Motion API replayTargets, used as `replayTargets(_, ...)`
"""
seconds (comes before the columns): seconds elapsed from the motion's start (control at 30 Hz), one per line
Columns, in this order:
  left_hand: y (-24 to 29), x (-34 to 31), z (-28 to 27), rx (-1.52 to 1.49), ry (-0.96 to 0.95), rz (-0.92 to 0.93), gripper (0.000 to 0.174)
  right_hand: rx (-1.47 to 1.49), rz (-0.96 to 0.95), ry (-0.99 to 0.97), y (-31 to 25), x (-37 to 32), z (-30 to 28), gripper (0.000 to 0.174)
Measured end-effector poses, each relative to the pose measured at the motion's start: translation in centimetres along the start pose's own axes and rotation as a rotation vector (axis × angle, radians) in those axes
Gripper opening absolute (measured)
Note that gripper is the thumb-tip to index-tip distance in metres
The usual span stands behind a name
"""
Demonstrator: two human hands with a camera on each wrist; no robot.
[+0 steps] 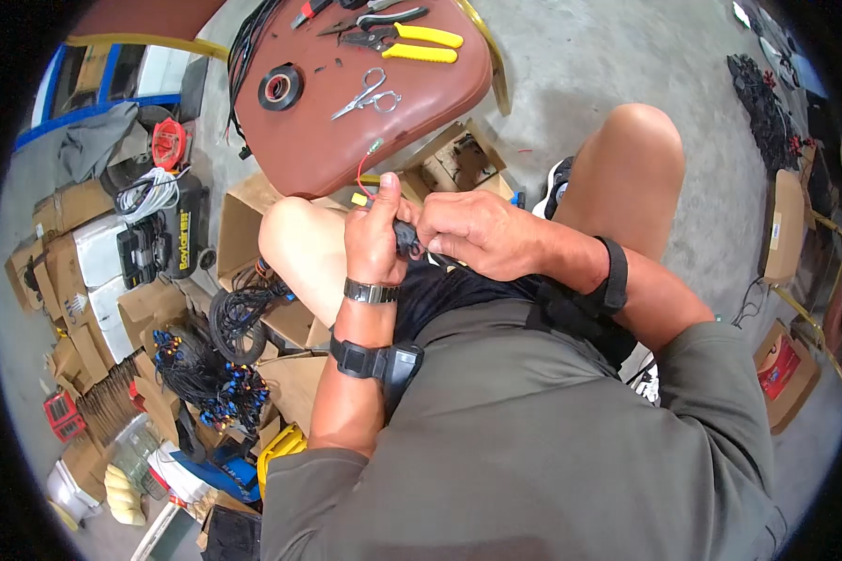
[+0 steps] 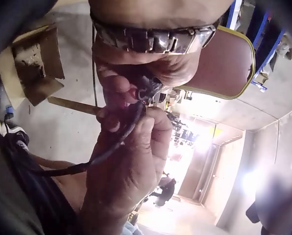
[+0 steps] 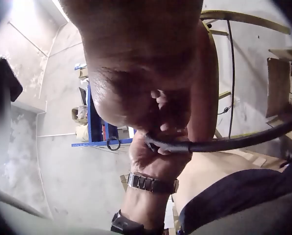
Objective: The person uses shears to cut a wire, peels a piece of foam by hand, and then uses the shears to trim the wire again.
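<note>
mid-frame, left hand point(image 1: 374, 245) and right hand point(image 1: 482, 229) grasp black cable point(image 3: 234, 143) (seemingly; contact partly hidden); tugging could snap red wire point(image 1: 360, 174).

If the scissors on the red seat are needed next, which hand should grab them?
Probably the right hand. The left hand is curled around the black cable, so it could hold that steady. The scissors also have their handles toward the right, though both hands are busy.
</note>
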State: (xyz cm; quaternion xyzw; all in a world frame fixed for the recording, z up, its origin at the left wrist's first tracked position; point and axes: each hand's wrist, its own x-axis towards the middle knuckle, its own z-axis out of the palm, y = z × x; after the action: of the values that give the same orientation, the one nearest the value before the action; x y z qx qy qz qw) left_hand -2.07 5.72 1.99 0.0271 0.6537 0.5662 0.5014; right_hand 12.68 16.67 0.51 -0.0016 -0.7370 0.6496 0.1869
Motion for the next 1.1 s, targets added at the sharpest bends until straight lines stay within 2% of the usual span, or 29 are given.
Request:
replayTargets(0.13,1.1,1.3,-2.5,0.029,0.257,0.009,0.057,0.078,0.022,-0.026,-0.6,-0.5,-0.3,0.005)
replayTargets(0.17,1.5,1.5,-3.8,-0.058,0.213,0.084,0.054,0.114,0.080,0.044,-0.6,-0.3,-0.7,0.004)
replayTargets(0.23,2.5,0.6,-3.8,-0.010,0.202,0.219,0.050,0.197,0.201,0.186,-0.2,-0.3,-1.0,0.005)
replayTargets(0.27,2.3,0.1,-3.6,0.063,0.214,0.295,0.050,0.149,0.289,0.167,0.1,-0.1,-1.4,0.009)
replayTargets(0.3,2.1,0.1,-2.7,0.136,0.215,0.379,0.049,0.223,0.393,0.137,0.0,0.2,-1.2,0.012)
replayTargets(0.33,2.4,-0.7,-1.4,0.139,0.215,0.372,0.049,0.283,0.495,0.113,0.0,0.6,-1.4,0.014)
replayTargets(0.37,1.7,-0.4,-1.4,0.145,0.189,0.441,0.048,0.344,0.607,0.091,-0.1,0.7,-1.6,0.017)
replayTargets(0.43,1.2,-0.9,-0.6,0.195,0.173,0.471,0.049,0.314,0.660,0.018,-0.3,0.7,-1.5,0.022)
replayTargets(0.6,0.9,-1.3,-0.4,0.406,-0.017,0.707,0.035,0.326,0.785,-0.133,0.1,1.4,-1.5,0.039)
replayTargets(0.7,1.1,-1.4,-0.3,0.564,-0.141,0.892,0.026,0.433,0.873,-0.170,0.7,1.3,-1.2,0.036)
replayTargets(0.8,1.6,-1.8,0.2,0.763,-0.250,1.055,0.023,0.404,0.944,-0.204,0.2,1.6,-1.6,0.031)
replayTargets(0.9,1.8,-2.9,0.7,0.874,-0.293,1.058,0.018,0.470,0.914,-0.168,-0.1,1.3,-1.6,0.024)
replayTargets(1.03,2.3,-3.6,1.0,0.933,-0.254,1.037,0.021,0.534,0.852,-0.131,1.8,0.5,-0.5,0.018)
replayTargets(1.1,2.4,-4.0,1.0,0.970,-0.279,0.906,0.028,0.558,0.806,-0.143,1.6,0.3,-0.8,0.017)
